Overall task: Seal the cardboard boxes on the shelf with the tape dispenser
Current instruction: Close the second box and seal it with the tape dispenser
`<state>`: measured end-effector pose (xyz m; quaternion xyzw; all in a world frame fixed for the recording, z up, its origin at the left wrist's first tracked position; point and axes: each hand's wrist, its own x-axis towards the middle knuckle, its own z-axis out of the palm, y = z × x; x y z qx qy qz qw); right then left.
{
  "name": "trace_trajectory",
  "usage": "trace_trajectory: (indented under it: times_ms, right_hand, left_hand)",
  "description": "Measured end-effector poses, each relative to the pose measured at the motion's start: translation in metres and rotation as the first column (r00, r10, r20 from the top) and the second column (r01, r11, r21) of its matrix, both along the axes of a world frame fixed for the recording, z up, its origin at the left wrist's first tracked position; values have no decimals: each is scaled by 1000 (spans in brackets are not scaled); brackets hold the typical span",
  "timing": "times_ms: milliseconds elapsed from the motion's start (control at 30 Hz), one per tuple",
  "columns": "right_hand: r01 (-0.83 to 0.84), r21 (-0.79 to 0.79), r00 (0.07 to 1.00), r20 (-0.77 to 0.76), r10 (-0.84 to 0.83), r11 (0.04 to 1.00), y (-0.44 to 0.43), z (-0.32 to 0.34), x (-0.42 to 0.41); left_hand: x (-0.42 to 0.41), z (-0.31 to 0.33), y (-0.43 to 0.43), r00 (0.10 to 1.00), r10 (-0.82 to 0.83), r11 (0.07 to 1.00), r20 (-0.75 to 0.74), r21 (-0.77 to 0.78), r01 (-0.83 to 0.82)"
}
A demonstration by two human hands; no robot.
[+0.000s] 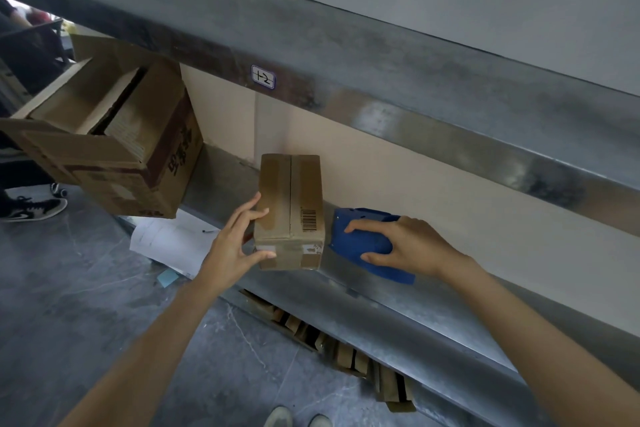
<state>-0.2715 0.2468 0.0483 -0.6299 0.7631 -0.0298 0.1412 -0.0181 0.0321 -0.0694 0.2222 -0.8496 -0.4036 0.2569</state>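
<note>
Open carton (pixel 104 156) left of small box (pixel 289 198)

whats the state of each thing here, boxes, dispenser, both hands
small box: flaps closed, flat on the shelf
large box: top flaps open, tilted
tape dispenser: lying on the shelf, gripped
left hand: holds the small box's near left corner
right hand: grips the tape dispenser

small taped box (pixel 290 211) beside blue dispenser (pixel 363 239)
</note>
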Motion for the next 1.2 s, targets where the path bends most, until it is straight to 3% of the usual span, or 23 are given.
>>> trace_trajectory:
  times_ms: [267, 467, 533, 633, 767, 967, 1200]
  right_hand:
    - [-43, -23, 961, -274, 35, 999, -10, -8, 29]
    - [-84, -32, 929, -363, 67, 996, -15, -21, 32]
    - [-73, -98, 939, -343, 35, 992, -21, -28, 29]
    - [64, -144, 974, -208, -94, 987, -27, -40, 19]
    - [320, -87, 935, 191, -299, 944, -17, -60, -2]
    - [415, -60, 854, 370, -366, 908, -12, -87, -20]
    - [398, -36, 856, 375, -357, 917, -21, -115, -27]
  left_hand:
    - [0, 1, 1, 1000, 11, 1000, -15, -13, -11]
    - [-1, 5, 4, 1000, 5, 1000, -19, -25, -6]
    - [-1, 5, 5, 1000, 8, 1000, -23, -27, -8]
    - [-2, 6, 6, 1000, 9, 1000, -22, -20, -9]
    - [-3, 5, 7, 1000, 9, 1000, -30, 9, -9]
    - [-4, 3, 7, 999, 13, 999, -41, 29, -12]
    - [-5, -2, 6, 999, 40, 999, -10, 18, -40]
